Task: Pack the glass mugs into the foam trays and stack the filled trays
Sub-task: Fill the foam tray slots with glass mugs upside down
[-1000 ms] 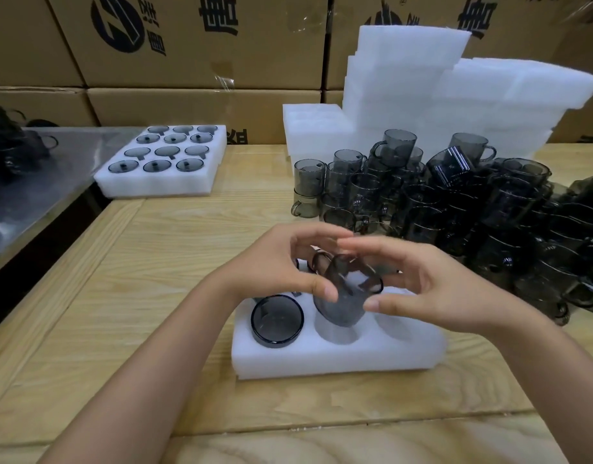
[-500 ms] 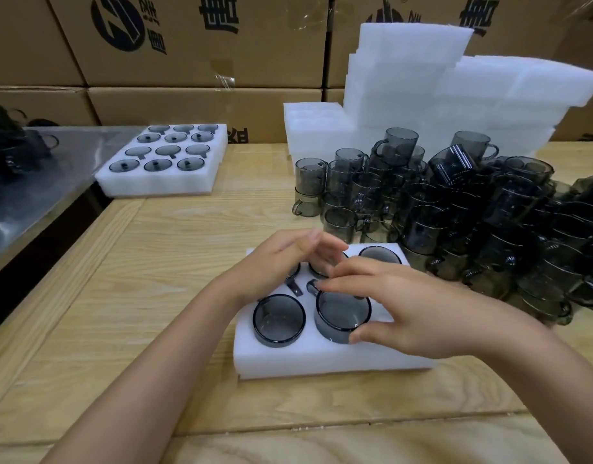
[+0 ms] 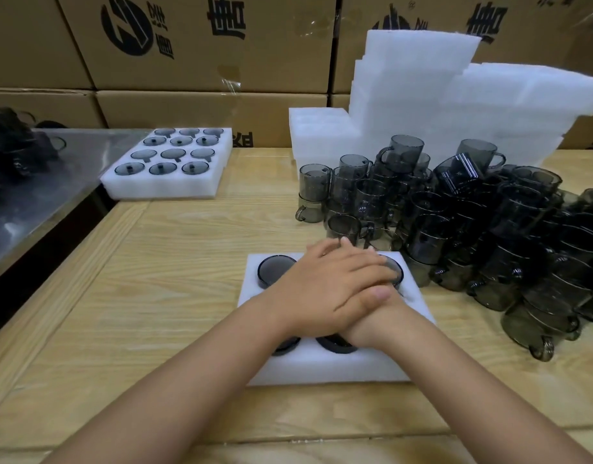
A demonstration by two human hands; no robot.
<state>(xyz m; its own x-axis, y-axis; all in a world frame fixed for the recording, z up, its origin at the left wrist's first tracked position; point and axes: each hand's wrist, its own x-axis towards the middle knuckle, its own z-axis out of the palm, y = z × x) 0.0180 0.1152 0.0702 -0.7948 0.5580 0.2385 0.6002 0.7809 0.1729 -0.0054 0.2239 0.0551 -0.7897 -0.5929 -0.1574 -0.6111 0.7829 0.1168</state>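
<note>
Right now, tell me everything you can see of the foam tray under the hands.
The foam tray is a thick white rectangular block of soft-looking foam. It lies flat on the wooden table, just left of the pile of loose mugs. Round pockets in its top hold dark smoky glass mugs: two show at the far corners and two peek out at the near side. The left hand lies flat over the right hand across the tray's middle, hiding the rest of its top.

cardboard boxes [image 3: 194, 45] | black round logo, large Chinese characters (printed upside down) | unreadable
</note>
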